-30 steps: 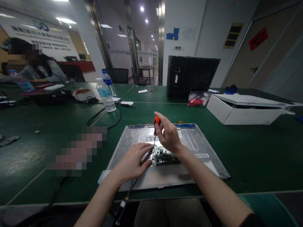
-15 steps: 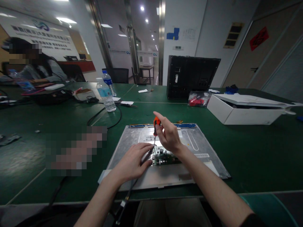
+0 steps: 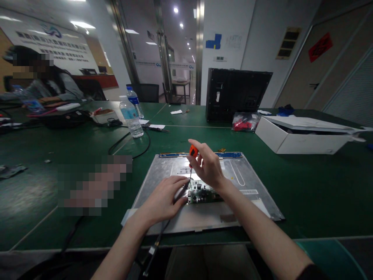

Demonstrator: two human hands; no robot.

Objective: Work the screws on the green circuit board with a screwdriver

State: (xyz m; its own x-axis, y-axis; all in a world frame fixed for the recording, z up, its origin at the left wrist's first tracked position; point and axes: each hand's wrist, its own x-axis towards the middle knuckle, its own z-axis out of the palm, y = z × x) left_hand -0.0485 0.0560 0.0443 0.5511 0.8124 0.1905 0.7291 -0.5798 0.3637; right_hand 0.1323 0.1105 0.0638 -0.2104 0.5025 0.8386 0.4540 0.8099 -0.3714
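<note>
My right hand is closed on the orange-and-black handle of a screwdriver, its index finger extended over the top. The shaft points down, and the tip meets the upper left corner of a green circuit board. That board lies on the silver back of a flat display panel, partly covered by my right wrist. My left hand rests on the panel at the board's left edge, with fingers stretched and thumb apart. A dark cable runs out from beneath it towards the table edge.
Beyond the panel stand a black monitor casing, a bag with red contents and a white box. Water bottles and a looped black cable are to the left. Another person sits at the far left.
The screwdriver handle has turned slightly, and my right thumb and fingers have shifted around it. My left hand, the board and the panel stay in place.
</note>
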